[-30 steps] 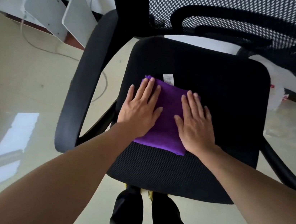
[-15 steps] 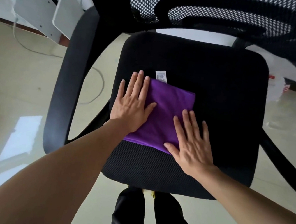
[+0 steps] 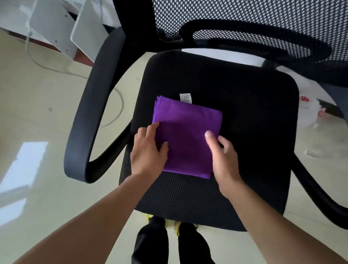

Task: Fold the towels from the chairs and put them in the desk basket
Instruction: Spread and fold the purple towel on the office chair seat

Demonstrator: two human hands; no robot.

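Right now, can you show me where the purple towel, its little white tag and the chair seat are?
purple towel (image 3: 187, 131): head view, middle of the folded top layer.
white tag (image 3: 186, 98): head view, centre of the label at the towel's far edge.
chair seat (image 3: 256, 125): head view, bare black cushion right of the towel.

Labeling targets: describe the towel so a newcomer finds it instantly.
Find the black mesh office chair. On its seat, left of centre, lies the purple towel, folded square, both hands at its near corners. It is the only coloured item there, with a white tag at its far edge.

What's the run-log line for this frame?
stage: pick up folded | purple towel: folded, on chair seat | left hand: at left edge | right hand: at right edge | basket: not in view
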